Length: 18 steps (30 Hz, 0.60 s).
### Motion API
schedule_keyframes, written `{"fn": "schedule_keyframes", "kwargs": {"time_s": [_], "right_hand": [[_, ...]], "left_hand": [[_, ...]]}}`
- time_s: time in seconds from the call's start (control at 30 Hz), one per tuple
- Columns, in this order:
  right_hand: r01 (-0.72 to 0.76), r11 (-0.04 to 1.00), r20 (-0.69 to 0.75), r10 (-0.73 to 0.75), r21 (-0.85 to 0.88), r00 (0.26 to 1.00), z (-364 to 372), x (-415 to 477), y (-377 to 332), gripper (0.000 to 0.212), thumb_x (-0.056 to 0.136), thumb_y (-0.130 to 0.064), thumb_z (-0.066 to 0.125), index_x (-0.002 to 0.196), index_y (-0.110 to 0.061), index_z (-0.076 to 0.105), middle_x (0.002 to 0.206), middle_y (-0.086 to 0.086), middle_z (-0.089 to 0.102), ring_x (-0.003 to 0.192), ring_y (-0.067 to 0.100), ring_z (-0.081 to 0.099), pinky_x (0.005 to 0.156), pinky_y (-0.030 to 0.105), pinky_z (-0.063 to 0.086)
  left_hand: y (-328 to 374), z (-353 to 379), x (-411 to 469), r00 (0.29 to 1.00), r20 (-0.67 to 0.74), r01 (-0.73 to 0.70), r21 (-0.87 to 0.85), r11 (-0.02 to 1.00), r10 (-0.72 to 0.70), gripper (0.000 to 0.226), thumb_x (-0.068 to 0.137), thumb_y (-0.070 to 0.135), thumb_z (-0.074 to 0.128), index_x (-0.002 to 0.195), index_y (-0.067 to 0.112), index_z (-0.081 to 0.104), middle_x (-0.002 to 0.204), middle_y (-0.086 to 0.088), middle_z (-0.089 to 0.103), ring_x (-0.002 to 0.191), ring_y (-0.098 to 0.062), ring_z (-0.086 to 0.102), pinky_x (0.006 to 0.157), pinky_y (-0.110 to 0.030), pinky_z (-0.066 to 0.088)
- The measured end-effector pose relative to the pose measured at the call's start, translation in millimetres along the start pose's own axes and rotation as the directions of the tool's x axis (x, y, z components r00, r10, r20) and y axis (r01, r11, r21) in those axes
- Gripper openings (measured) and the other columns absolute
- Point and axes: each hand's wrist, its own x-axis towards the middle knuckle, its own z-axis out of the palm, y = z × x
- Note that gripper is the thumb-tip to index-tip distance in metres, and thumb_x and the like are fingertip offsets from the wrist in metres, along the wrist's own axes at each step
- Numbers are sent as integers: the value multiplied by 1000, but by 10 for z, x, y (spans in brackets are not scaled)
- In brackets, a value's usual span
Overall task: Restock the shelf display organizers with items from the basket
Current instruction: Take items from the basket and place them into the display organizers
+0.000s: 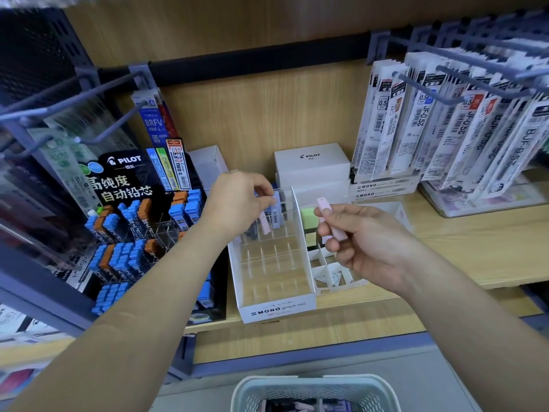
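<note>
A white MONO graph MG organizer [277, 309] with clear dividers stands on the wooden shelf, mostly bare of stock, with a few lead cases at its back. My left hand [240, 200] reaches over its back rows and pinches a pale blue lead case [276, 211]; a pink case [265, 223] stands just below it. To the right of the organizer, my right hand [365, 236] grips a pink lead case [331, 220] tilted up to the left. A pale green basket [312, 391] with more cases sits at the bottom edge.
A black PILOT lead display [139, 221] with blue and orange cases stands left. White PILOT boxes [312, 168] sit behind the organizer, and a white divided tray [332, 272] with green items lies to its right. Refill packs [445, 120] hang on hooks at the upper right.
</note>
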Motion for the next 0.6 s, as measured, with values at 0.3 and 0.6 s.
{"fn": "schedule_keyframes", "kwargs": {"time_s": [0.3, 0.6], "right_hand": [[-9, 996, 47, 13, -93, 999, 40, -20, 34, 17, 97, -21, 56, 107, -10, 66, 59, 2, 57, 45, 9, 38, 38, 15, 23], [-7, 999, 200, 17, -51, 980, 43, -36, 78, 28, 97, 6, 45, 121, 1, 60, 80, 9, 71, 61, 11, 62, 51, 16, 45]], "left_hand": [[-12, -26, -15, 999, -19, 35, -114, 993, -38, 7, 84, 26, 70, 78, 27, 74, 67, 24, 61, 69, 5, 60, 66, -11, 49], [230, -461, -227, 957, 275, 234, -555, 798, -89, 12, 90, 19, 64, 96, 16, 73, 81, -2, 74, 63, -8, 59, 60, -18, 50]]}}
